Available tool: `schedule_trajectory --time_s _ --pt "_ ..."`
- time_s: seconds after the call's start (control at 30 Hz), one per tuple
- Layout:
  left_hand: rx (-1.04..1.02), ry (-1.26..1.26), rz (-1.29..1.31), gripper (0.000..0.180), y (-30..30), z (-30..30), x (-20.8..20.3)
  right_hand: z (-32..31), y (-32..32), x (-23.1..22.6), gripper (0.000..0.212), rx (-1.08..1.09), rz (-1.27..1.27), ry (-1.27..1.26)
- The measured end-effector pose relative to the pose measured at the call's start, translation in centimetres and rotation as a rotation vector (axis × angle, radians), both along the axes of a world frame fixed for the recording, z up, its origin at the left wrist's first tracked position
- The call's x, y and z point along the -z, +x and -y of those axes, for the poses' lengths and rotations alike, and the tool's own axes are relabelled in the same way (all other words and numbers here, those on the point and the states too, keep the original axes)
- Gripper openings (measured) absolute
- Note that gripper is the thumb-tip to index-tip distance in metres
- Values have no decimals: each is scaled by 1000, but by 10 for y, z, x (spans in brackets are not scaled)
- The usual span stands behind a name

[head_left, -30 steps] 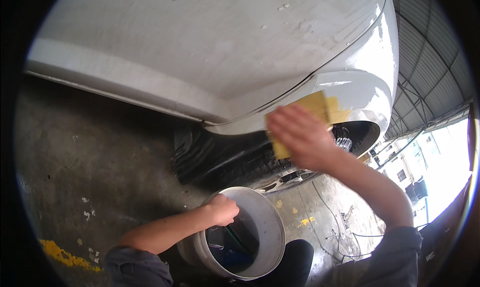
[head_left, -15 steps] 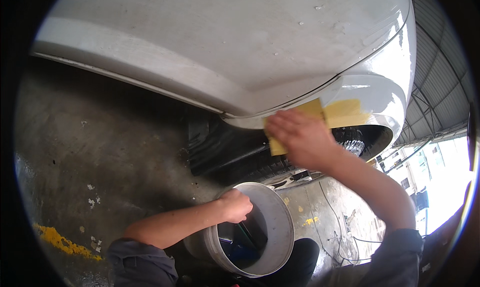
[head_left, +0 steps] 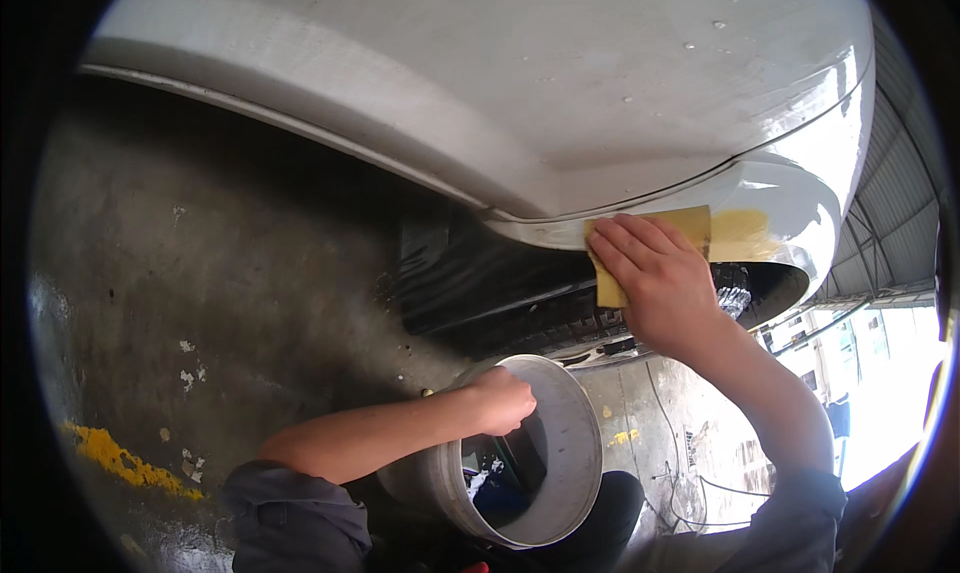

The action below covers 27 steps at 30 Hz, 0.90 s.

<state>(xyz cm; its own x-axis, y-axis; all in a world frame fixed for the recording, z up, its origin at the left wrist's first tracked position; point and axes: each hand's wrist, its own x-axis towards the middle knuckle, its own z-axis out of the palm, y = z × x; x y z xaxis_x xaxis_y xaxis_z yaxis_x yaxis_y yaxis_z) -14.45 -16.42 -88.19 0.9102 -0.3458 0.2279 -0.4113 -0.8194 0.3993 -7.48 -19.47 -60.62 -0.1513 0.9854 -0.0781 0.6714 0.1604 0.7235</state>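
Near me the car's white door panel point(head_left: 480, 103) looks smooth but dulled, dotted with beads of water, while the wheel arch point(head_left: 800, 195) shines glossy around a flat, matt yellow patch point(head_left: 742, 230). The yellow sheet point(head_left: 687, 222) seems papery and matt, the pale bucket point(head_left: 577, 413) scuffed plastic. Worn, stained concrete floor point(head_left: 250, 253), dark cloth sleeves point(head_left: 300, 523) and ribbed metal roofing point(head_left: 890, 188) complete the textures.

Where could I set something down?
Open concrete floor lies at left, between the white car, the yellow floor marking and the left forearm, bar pale flecks. Crowded: the bucket, with the left hand at its rim; the wheel arch, right hand on a yellow sheet.
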Motion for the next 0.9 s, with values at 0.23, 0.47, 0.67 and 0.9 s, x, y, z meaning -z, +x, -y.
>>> schedule_trajectory --time_s 0.23,0.47,0.67,0.9 --pt "50 10 22 25 5 9 -4 -24 21 83 51 -28 -57 2" --pt "22 31 -15 24 14 9 10 -13 2 54 54 -34 -11 68" --pt "39 32 27 23 0 4 -4 -23 10 77 55 54 -15 53" --pt "51 79 -10 24 9 11 -3 -20 7 83 62 89 80 -6"
